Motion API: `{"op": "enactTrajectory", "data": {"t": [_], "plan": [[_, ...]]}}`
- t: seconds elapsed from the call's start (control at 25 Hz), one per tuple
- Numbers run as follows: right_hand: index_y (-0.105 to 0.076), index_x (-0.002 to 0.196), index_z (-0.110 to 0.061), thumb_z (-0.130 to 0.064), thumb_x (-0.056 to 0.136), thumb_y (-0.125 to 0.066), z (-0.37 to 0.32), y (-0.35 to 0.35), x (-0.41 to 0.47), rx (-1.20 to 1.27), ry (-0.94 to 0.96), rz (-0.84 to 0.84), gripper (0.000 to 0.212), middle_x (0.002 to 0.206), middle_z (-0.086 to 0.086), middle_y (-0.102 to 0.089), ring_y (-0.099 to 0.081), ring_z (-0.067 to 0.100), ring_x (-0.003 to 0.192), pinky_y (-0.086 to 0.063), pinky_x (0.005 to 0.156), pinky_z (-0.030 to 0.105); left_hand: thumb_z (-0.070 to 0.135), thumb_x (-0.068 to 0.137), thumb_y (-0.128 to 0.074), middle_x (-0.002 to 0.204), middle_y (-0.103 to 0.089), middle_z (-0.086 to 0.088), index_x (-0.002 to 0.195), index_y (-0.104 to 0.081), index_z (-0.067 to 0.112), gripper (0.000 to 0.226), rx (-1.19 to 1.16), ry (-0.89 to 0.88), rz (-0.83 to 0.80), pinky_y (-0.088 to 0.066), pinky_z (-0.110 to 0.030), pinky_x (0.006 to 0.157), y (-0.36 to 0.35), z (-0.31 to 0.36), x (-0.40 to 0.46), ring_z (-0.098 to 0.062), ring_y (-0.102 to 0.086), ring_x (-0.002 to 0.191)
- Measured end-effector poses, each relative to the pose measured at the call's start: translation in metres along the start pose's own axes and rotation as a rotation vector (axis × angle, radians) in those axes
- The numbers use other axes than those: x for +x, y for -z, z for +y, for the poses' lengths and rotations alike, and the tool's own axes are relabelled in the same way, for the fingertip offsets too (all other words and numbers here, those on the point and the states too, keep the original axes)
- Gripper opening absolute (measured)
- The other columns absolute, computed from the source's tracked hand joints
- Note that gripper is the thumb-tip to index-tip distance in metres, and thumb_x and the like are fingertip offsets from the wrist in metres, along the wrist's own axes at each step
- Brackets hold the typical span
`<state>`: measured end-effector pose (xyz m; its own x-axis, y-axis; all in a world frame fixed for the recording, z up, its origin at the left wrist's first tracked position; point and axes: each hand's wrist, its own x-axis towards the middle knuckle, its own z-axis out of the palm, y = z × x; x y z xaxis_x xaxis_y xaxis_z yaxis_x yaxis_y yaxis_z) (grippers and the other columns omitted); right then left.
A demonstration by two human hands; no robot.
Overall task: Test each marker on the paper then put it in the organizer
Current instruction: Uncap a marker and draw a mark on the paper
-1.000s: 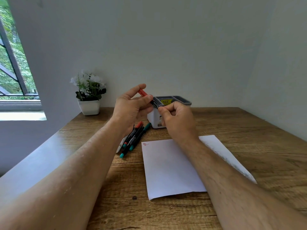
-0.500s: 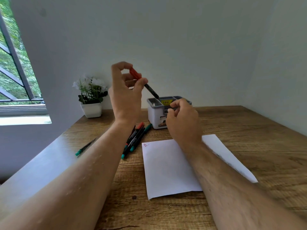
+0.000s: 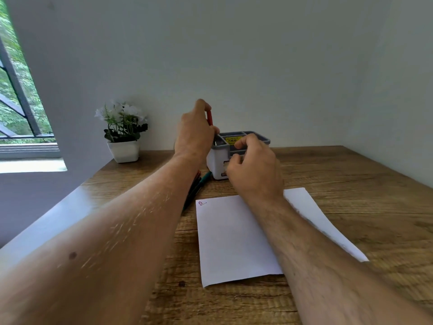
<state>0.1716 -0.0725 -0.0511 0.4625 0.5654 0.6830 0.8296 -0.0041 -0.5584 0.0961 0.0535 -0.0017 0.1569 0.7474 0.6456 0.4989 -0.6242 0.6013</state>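
Observation:
My left hand (image 3: 194,134) grips a red-capped marker (image 3: 209,117) almost upright, its lower end at the left compartment of the white and grey organizer (image 3: 218,158). Most of the marker is hidden behind my fingers. My right hand (image 3: 254,167) hovers in front of the organizer with loosely curled fingers, holding nothing that I can see. A white sheet of paper (image 3: 234,238) lies on the wooden table (image 3: 351,184), with a small red scribble (image 3: 201,203) in its top left corner. Several other markers (image 3: 198,184) lie left of the paper, partly hidden by my left forearm.
A white pot with white flowers (image 3: 124,134) stands at the back left by the wall. A window (image 3: 16,102) is at the far left. The organizer carries a yellow price sticker (image 3: 232,140).
My left hand has carried the red marker from up high down and right to the organizer, turning it upright. My right hand let go of it earlier and stays before the organizer.

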Motion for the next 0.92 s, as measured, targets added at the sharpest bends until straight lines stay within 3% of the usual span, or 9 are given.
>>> {"op": "enactTrajectory", "data": {"t": [0.12, 0.2, 0.28, 0.36, 0.48, 0.64, 0.84, 0.92], "plan": [[-0.055, 0.117, -0.021, -0.016, 0.09, -0.059, 0.0, 0.0, 0.001, 0.035, -0.033, 0.0, 0.028, 0.108, -0.002, -0.064, -0.057, 0.009, 0.087, -0.05, 0.067, 0.021, 0.031, 0.085, -0.075, 0.111, -0.071, -0.011, 0.138, -0.049, 0.021, 0.061, 0.065, 0.034, -0.058, -0.058, -0.037, 0.086, -0.002, 0.001, 0.004, -0.023, -0.07, 0.096], [-0.054, 0.118, -0.022, -0.017, 0.09, -0.059, -0.001, 0.0, 0.001, 0.044, -0.05, 0.002, 0.029, 0.107, -0.003, -0.064, -0.056, 0.008, 0.086, -0.049, 0.066, 0.021, 0.046, 0.089, -0.067, 0.121, -0.066, -0.011, 0.144, -0.042, 0.013, 0.069, 0.081, 0.095, -0.064, -0.049, -0.029, 0.082, 0.002, 0.005, -0.001, -0.025, -0.065, 0.107], [-0.053, 0.118, -0.022, -0.018, 0.091, -0.06, -0.001, 0.002, 0.001, 0.053, -0.061, 0.007, 0.028, 0.104, -0.003, -0.063, -0.057, 0.009, 0.085, -0.051, 0.066, 0.023, 0.057, 0.084, -0.066, 0.114, -0.063, -0.008, 0.137, -0.048, 0.009, 0.074, 0.074, 0.142, -0.106, -0.042, -0.027, 0.073, 0.008, 0.011, -0.014, -0.023, -0.061, 0.102], [-0.053, 0.117, -0.022, -0.018, 0.091, -0.059, 0.0, 0.005, 0.001, 0.057, -0.073, 0.012, 0.027, 0.099, -0.004, -0.06, -0.059, 0.011, 0.084, -0.052, 0.064, 0.024, 0.064, 0.072, -0.071, 0.095, -0.063, 0.004, 0.112, -0.063, 0.011, 0.067, 0.068, 0.131, -0.169, -0.047, -0.027, 0.062, 0.012, 0.013, -0.027, -0.016, -0.06, 0.085], [-0.053, 0.118, -0.022, -0.018, 0.091, -0.059, 0.001, 0.008, 0.001, 0.058, -0.106, 0.003, 0.028, 0.1, -0.004, -0.059, -0.059, 0.012, 0.084, -0.042, 0.054, 0.016, 0.058, 0.07, -0.077, 0.074, -0.065, 0.007, 0.088, -0.071, 0.017, 0.045, 0.069, 0.136, -0.176, -0.044, -0.025, 0.051, 0.012, 0.009, -0.038, -0.007, -0.059, 0.066], [-0.053, 0.118, -0.023, -0.018, 0.091, -0.059, 0.003, 0.008, 0.001, 0.042, -0.131, -0.003, 0.028, 0.105, 0.0, -0.065, -0.064, 0.015, 0.089, -0.034, 0.049, 0.013, 0.043, 0.078, -0.078, 0.081, -0.066, 0.011, 0.105, -0.074, 0.019, 0.036, -0.034, 0.149, -0.166, -0.043, -0.016, 0.056, 0.01, 0.003, -0.043, 0.002, -0.058, 0.07], [-0.055, 0.118, -0.022, -0.017, 0.09, -0.061, 0.003, 0.005, 0.002, 0.049, -0.129, -0.006, 0.029, 0.112, 0.003, -0.066, -0.067, 0.019, 0.097, -0.058, 0.065, 0.027, 0.039, 0.082, -0.076, 0.093, -0.068, 0.008, 0.114, -0.071, 0.018, 0.038, -0.074, 0.135, -0.181, -0.044, -0.013, 0.062, 0.014, -0.001, -0.045, 0.001, -0.058, 0.073], [-0.056, 0.118, -0.021, -0.016, 0.09, -0.062, 0.003, 0.004, 0.001, 0.054, -0.13, -0.014, 0.029, 0.116, 0.004, -0.067, -0.067, 0.019, 0.1, -0.061, 0.071, 0.031, 0.04, 0.082, -0.075, 0.1, -0.072, 0.005, 0.116, -0.071, 0.018, 0.039, -0.077, 0.136, -0.188, -0.045, -0.013, 0.062, 0.015, -0.002, -0.045, -0.002, -0.06, 0.077]]}}
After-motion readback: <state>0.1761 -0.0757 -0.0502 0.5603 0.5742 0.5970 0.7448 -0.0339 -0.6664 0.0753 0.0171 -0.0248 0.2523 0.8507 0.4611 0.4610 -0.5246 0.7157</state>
